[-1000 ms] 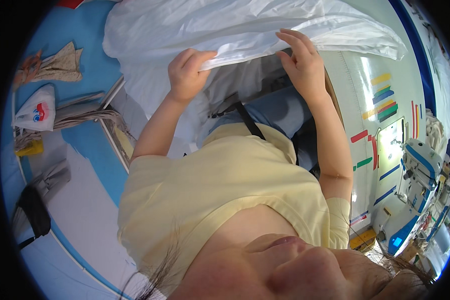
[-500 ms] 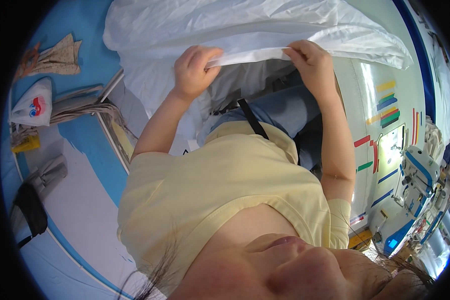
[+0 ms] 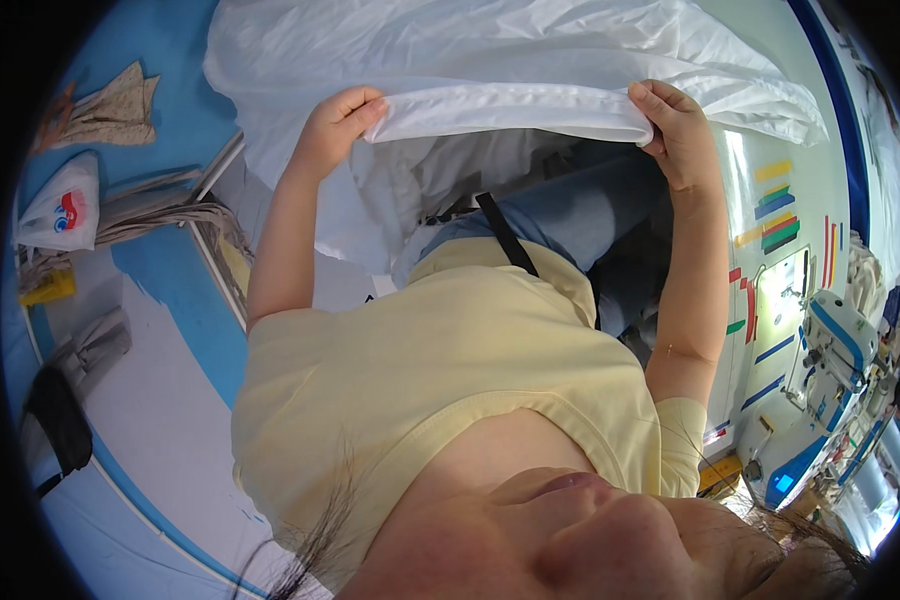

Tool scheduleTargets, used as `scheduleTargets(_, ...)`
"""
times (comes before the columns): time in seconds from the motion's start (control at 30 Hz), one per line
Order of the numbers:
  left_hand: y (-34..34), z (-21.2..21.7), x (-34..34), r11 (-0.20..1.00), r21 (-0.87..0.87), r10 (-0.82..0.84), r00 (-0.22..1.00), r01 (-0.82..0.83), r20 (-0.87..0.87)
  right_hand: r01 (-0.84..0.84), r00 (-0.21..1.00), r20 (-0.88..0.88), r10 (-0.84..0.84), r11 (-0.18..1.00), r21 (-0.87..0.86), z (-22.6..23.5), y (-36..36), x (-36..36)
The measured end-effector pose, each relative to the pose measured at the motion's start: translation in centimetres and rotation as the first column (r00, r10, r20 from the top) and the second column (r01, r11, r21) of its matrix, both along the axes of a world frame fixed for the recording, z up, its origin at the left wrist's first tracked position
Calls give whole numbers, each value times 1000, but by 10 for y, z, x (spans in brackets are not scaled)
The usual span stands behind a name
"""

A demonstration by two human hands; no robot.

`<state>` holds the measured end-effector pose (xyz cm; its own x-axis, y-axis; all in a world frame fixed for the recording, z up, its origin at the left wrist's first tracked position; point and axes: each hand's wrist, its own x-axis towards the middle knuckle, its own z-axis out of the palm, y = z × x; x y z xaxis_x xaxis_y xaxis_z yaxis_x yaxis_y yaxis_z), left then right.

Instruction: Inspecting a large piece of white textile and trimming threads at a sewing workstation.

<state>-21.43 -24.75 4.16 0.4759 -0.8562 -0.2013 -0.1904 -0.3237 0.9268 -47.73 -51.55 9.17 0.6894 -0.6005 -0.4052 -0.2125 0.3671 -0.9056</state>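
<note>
A large piece of white fabric (image 3: 450, 50) spreads in folds in front of me and hangs down over my lap. My left hand (image 3: 342, 122) pinches its near edge between thumb and fingers. At the other end of the same stretch, my right hand (image 3: 675, 122) grips the edge, thumb on top. Between the two hands the edge is drawn out as a flat, folded band with a stitched-looking, slightly puckered line along it. Below the band, more of the white fabric falls into shadow beside my jeans (image 3: 530, 225).
On the right stands a white and blue sewing machine (image 3: 830, 370) on a pale table (image 3: 740, 270) marked with coloured tape strips. To the left are a white plastic bag (image 3: 65, 205), grey-brown cloth strips (image 3: 160, 225), a beige cloth piece (image 3: 120, 105) and a black item (image 3: 58, 425).
My hands have moved apart, the left one leftward and the right one rightward. The fabric edge between them is now a wider stretched band showing its folded face.
</note>
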Motion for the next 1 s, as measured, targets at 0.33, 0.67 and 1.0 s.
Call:
scheduleTargets(0.33, 1, -2, 10, 998, -69, 1, 987, -13, -160, -21, 1000, -1, 21, 999, 50, -8, -5, 2)
scheduleTargets(0.67, -7, -25, 5, 991, -135, 87, 701, 14, 708, -285, 958, -162, 235, 812, -510, 28, -3, -14)
scheduleTargets(1.0, 23, -79, 98, 866, -318, 452, 334, -386, 827, 164, 972, 102, -212, 297, -941, 88, -62, -51)
